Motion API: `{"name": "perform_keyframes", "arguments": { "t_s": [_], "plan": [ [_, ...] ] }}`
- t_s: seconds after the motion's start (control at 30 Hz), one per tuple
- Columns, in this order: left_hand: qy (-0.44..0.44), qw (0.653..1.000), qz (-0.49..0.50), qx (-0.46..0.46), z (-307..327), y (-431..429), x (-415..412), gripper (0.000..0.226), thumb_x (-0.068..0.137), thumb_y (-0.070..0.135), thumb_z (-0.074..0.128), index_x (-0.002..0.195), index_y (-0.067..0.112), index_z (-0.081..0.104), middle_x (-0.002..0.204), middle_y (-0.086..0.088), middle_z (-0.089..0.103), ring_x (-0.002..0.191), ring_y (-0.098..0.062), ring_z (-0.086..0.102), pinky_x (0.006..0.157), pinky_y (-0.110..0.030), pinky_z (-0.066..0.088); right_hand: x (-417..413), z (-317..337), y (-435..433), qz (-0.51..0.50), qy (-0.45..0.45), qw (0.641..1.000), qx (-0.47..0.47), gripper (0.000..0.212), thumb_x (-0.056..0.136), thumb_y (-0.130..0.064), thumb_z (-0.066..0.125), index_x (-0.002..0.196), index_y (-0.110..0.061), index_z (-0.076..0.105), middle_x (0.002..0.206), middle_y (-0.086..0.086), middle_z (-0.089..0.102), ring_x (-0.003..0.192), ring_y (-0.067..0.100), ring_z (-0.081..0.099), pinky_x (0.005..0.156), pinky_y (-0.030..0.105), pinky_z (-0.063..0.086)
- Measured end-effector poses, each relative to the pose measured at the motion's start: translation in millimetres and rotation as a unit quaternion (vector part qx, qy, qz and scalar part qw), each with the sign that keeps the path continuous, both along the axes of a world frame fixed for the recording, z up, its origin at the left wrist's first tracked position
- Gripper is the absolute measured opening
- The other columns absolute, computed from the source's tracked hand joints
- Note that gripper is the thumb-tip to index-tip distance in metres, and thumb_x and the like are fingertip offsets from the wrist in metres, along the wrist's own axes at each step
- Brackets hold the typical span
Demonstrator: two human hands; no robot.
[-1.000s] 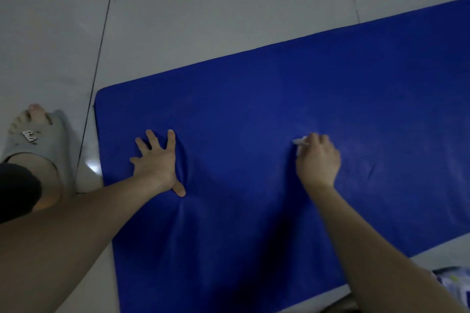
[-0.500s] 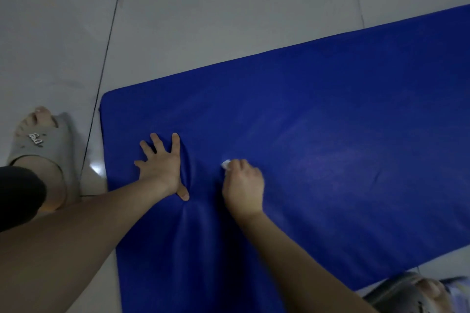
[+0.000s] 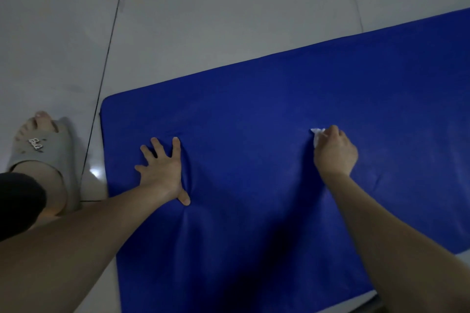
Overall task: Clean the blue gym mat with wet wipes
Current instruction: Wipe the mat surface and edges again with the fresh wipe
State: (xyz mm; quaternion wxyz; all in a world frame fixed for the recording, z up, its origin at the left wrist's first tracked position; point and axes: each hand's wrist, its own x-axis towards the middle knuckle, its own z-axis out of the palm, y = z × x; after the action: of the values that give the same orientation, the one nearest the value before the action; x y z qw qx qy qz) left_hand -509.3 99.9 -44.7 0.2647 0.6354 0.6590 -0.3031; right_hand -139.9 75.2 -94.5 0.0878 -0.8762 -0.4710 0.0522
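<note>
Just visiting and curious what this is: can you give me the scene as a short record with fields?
Surface: blue mat lying on a grey tiled floor
Left hand: left hand pressed flat on the mat near its end, fingers spread, denting it
Right hand: right hand grips a white wipe against the mat
Beside the mat: foot in a grey slipper on the floor
Activity: wiping the mat
</note>
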Motion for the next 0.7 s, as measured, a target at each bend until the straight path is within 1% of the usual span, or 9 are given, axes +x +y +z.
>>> {"name": "perform_keyframes", "arguments": {
  "t_s": [0.07,0.13,0.27,0.33,0.43,0.53,0.6,0.67,0.7],
  "plan": [
    [0.0,1.0,0.001,-0.003,0,0,0,0.173,0.047,0.051,0.099,0.151,0.026,-0.036,0.156,-0.023,-0.038,0.148,-0.05,-0.02,0.117,-0.071,0.017,-9,-3,5,-0.041,0.027,0.999,-0.004,0.026,0.105,-0.03,0.044,0.1,-0.006,0.053,0.095,0.016,0.067,0.079,0.035,0.062,0.066,0.036,0.037],
    [0.001,1.0,0.001,-0.001,-1,0,1,0.173,0.047,0.051,0.099,0.151,0.025,-0.036,0.156,-0.024,-0.038,0.148,-0.051,-0.02,0.117,-0.071,0.017,-38,-3,6,-0.03,0.064,0.997,0.01,0.017,0.104,-0.023,0.047,0.102,-0.008,0.054,0.098,0.013,0.068,0.082,0.034,0.064,0.065,0.036,0.04],
    [0.003,1.0,-0.001,-0.005,0,1,1,0.172,0.048,0.049,0.099,0.151,0.024,-0.036,0.156,-0.025,-0.038,0.148,-0.052,-0.02,0.117,-0.071,0.017,-117,2,-2,0.085,0.11,0.99,0.027,0.011,0.097,-0.012,0.053,0.102,-0.011,0.062,0.101,0.004,0.073,0.088,0.03,0.069,0.072,0.039,0.051],
    [0.005,1.0,-0.003,-0.006,0,1,1,0.172,0.049,0.05,0.099,0.151,0.024,-0.037,0.155,-0.025,-0.038,0.148,-0.052,-0.02,0.117,-0.071,0.017,-161,5,-12,0.151,0.12,0.981,0.03,0.006,0.091,-0.008,0.061,0.093,-0.012,0.064,0.088,0.006,0.071,0.075,0.03,0.068,0.065,0.039,0.053],
    [0.012,1.0,-0.006,-0.005,0,1,2,0.171,0.051,0.051,0.098,0.151,0.023,-0.037,0.156,-0.026,-0.037,0.148,-0.052,-0.019,0.117,-0.07,0.02,-206,8,-27,0.261,0.095,0.959,0.061,0.018,0.081,-0.007,0.076,0.078,-0.015,0.06,0.064,0.001,0.06,0.052,0.02,0.056,0.052,0.031,0.043],
    [0.014,1.0,-0.006,-0.01,1,2,2,0.17,0.051,0.051,0.098,0.151,0.023,-0.037,0.156,-0.026,-0.038,0.148,-0.052,-0.019,0.117,-0.07,0.019,-193,7,-21,0.34,0.05,0.936,0.077,0.019,0.092,-0.02,0.064,0.075,-0.016,0.056,0.062,-0.001,0.056,0.05,0.019,0.052,0.053,0.03,0.037],
    [0.011,1.0,-0.006,-0.014,1,2,2,0.171,0.05,0.051,0.098,0.15,0.023,-0.038,0.155,-0.025,-0.038,0.148,-0.052,-0.02,0.117,-0.07,0.018,-162,8,-9,0.324,0.021,0.945,0.047,0.027,0.098,-0.032,0.053,0.077,-0.016,0.059,0.069,0.001,0.061,0.06,0.024,0.059,0.057,0.035,0.043],
    [0.008,1.0,-0.005,-0.013,0,2,1,0.172,0.05,0.051,0.099,0.15,0.023,-0.038,0.155,-0.026,-0.038,0.148,-0.052,-0.02,0.117,-0.071,0.018,-118,7,7,0.245,0.007,0.969,-0.004,0.033,0.101,-0.037,0.046,0.083,-0.015,0.063,0.081,0.005,0.065,0.07,0.029,0.063,0.061,0.038,0.045],
    [0.008,1.0,-0.005,-0.012,1,2,1,0.172,0.049,0.051,0.099,0.15,0.023,-0.038,0.155,-0.026,-0.038,0.148,-0.052,-0.02,0.116,-0.071,0.018,-93,6,12,0.201,0.012,0.98,-0.009,0.033,0.102,-0.037,0.048,0.085,-0.013,0.064,0.084,0.007,0.064,0.073,0.032,0.063,0.061,0.039,0.044]
  ]
}}
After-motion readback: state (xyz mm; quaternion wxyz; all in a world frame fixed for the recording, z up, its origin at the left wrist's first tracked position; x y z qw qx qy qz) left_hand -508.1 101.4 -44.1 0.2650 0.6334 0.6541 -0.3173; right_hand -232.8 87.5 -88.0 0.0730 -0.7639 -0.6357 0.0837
